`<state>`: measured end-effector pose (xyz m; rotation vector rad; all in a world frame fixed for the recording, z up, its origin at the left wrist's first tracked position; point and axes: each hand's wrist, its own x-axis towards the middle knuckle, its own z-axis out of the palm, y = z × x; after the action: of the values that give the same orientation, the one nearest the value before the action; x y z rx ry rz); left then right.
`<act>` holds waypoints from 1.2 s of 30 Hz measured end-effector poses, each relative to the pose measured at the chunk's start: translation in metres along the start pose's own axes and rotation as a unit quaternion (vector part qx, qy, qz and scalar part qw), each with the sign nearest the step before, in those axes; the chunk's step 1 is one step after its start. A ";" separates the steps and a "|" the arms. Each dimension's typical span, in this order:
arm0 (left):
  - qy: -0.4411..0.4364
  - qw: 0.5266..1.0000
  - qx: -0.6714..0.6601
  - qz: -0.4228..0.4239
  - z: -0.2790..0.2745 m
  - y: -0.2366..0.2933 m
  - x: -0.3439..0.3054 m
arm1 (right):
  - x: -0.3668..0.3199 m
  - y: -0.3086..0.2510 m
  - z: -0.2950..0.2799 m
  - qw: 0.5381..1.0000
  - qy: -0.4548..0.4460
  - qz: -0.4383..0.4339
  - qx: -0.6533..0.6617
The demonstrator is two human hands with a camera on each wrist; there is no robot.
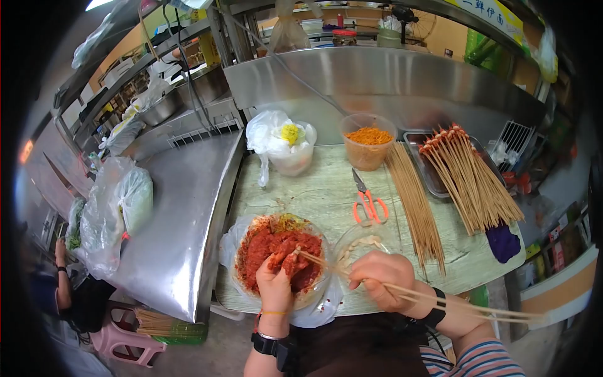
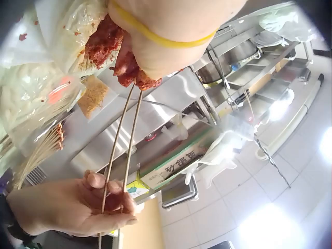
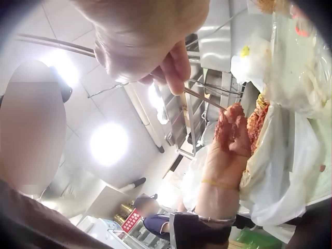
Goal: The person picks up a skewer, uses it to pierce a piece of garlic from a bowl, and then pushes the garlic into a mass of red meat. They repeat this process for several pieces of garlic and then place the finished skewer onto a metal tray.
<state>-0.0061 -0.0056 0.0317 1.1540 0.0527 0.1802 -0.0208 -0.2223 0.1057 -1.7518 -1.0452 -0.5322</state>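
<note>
Skewers (image 1: 465, 305), two thin bamboo ones, sit in the right hand (image 1: 383, 279) at the near edge of a pale wood-grain table (image 1: 314, 182); the table stands in a kitchen stall, a steel counter (image 1: 169, 213) just to its left and a steel backsplash behind; on it lie orange scissors (image 1: 369, 205), a heap of bare sticks (image 1: 414, 201), a tray (image 1: 414, 141) of loaded sticks, a tub (image 1: 367, 144) of orange crumbs and a white bag (image 1: 282, 141); the left hand (image 1: 276, 283) comes up from the near edge, over a bowl (image 1: 237, 267) of red marinated pieces, its fingers curled round the meat (image 1: 286, 261), which touches the skewer tips; the right hand rests just right of the bowl, knuckles up, thumb and curled fingers pinching both skewers near their front, the long ends trailing back past the wrist
</note>
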 end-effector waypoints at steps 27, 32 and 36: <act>0.029 0.963 -0.261 -0.059 -0.006 0.001 0.004 | -0.014 0.011 0.026 0.991 0.100 0.042 0.075; 0.026 0.963 -0.259 -0.066 -0.008 -0.001 0.005 | -0.012 0.014 0.031 0.988 0.117 0.038 0.089; 0.051 0.962 -0.258 -0.067 -0.007 0.002 0.004 | -0.013 0.015 0.035 0.991 0.103 0.036 0.077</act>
<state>-0.0033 0.0016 0.0308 0.6163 0.1655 0.1228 -0.0191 -0.1984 0.0735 -1.5569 -0.8516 -0.5604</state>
